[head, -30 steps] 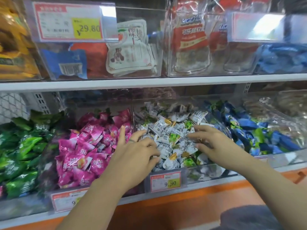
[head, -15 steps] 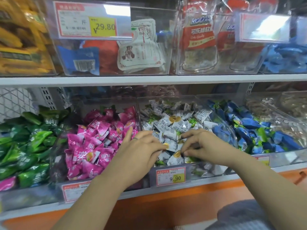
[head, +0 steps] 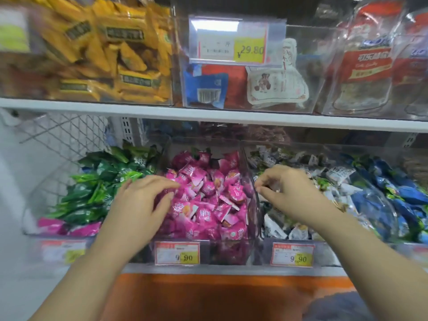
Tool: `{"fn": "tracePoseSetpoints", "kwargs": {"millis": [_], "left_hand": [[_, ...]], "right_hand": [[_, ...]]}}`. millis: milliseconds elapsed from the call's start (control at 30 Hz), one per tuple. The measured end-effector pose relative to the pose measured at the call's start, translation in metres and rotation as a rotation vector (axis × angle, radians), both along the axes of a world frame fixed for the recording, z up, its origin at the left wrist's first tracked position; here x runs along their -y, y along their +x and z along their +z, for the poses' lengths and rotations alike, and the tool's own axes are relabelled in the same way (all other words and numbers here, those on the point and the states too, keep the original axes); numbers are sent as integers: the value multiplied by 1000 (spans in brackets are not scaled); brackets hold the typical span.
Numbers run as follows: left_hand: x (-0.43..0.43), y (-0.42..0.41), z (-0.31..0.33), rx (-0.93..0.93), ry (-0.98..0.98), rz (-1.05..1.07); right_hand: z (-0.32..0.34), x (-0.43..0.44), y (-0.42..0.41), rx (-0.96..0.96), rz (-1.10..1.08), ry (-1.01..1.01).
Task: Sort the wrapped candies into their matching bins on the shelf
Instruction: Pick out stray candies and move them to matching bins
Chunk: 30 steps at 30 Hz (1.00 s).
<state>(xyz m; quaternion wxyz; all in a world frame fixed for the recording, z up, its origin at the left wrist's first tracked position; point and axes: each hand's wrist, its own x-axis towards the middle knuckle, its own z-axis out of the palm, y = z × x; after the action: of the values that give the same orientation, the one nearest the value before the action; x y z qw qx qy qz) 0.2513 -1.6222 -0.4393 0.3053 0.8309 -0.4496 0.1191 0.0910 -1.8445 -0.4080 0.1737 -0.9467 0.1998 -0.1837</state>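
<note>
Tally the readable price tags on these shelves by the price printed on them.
Red-bordered paper price tags with a yellow patch, reading 9.90: 2
Red-bordered paper price tag reading 29.80: 1
Total: 3
The other tags are too blurred to read.

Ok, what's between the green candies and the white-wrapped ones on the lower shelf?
The pink candies, with the left hand over their left side, in the head view.
</note>
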Motion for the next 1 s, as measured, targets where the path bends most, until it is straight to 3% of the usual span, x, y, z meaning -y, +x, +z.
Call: {"fn": "tracePoseSetpoints", "kwargs": {"millis": [167, 433, 533, 667, 1000], "left_hand": [[-17, 12, -2, -44, 16, 76], [-19, 28, -3, -142, -12, 7], [-21, 32, -2, -194, -13, -17], [-23, 35, -2, -204, -1, -42], [-23, 34, -1, -218, -17, -62]], "right_hand": [[4, -23, 40, 48, 107, -1], [-8, -64, 113, -370, 566, 26], [-8, -60, 127, -475, 581, 94], [1, -47, 133, -554, 576, -15], [15, -9, 131, -436, 278, -69]]}}
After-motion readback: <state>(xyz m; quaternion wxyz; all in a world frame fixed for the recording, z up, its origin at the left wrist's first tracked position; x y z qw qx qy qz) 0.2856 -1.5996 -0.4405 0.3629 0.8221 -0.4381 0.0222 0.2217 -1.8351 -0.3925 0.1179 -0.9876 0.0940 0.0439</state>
